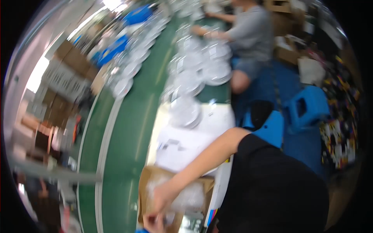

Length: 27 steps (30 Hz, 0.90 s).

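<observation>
My right forearm reaches down and left across the work surface, and my right hand [160, 202] is over the near side of an open cardboard box [144, 186]. Its fingers are curled together near the lower edge, blurred; whatever they grip is too unclear to name. Inside the box lie clear plastic bags or wrapped pieces [190, 198]. A small blue thing [142, 231] shows just below the fingers, cut off by the frame. My left hand is outside the picture. Beyond my arm, white printed sheets [175, 149] cover the surface, with a clear, round plastic-looking piece [184, 112] at their far end.
A green conveyor belt [130, 155] runs along the left. Stacks of round clear pieces [190, 83] line the surface toward a seated co-worker [252, 35] in grey. Blue stools [309, 108] stand at right, beside a heap of colourful packages [338, 139].
</observation>
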Tool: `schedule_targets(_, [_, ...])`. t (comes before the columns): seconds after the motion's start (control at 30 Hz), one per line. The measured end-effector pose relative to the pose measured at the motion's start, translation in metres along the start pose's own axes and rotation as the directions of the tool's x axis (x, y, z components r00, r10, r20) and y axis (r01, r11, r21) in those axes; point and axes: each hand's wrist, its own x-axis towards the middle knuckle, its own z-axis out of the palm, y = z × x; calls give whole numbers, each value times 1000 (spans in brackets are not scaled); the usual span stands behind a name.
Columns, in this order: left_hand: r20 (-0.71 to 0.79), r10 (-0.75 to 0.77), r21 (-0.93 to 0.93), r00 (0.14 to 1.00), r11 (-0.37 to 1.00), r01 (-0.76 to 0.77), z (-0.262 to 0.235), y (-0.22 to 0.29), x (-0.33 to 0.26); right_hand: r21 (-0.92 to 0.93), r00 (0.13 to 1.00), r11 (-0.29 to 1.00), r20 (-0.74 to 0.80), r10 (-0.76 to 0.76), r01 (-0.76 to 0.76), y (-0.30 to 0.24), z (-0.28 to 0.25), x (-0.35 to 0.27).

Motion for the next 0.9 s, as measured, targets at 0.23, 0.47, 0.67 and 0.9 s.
schedule_targets(0.23, [50, -241, -35, 969, 969, 243, 11, 21, -1, -21, 984, 986, 60, 167, -166, -18, -19, -14])
schedule_targets(0.47, [98, -200, 12, 975, 980, 200, 13, 27, -5, 88, 987, 985, 63, 144, -150, -24, -28, -13])
schedule_targets(0.67, [50, -121, 8, 991, 993, 121, 10, 28, 0, 1, 997, 997, 23, 79, -79, -15, -18, -13])
schedule_targets(0.9, [-26, -120, -8, 992, 993, 120, 17, 39, 9, 82, 989, 987, -48, 141, -136, -13, -22, -11])
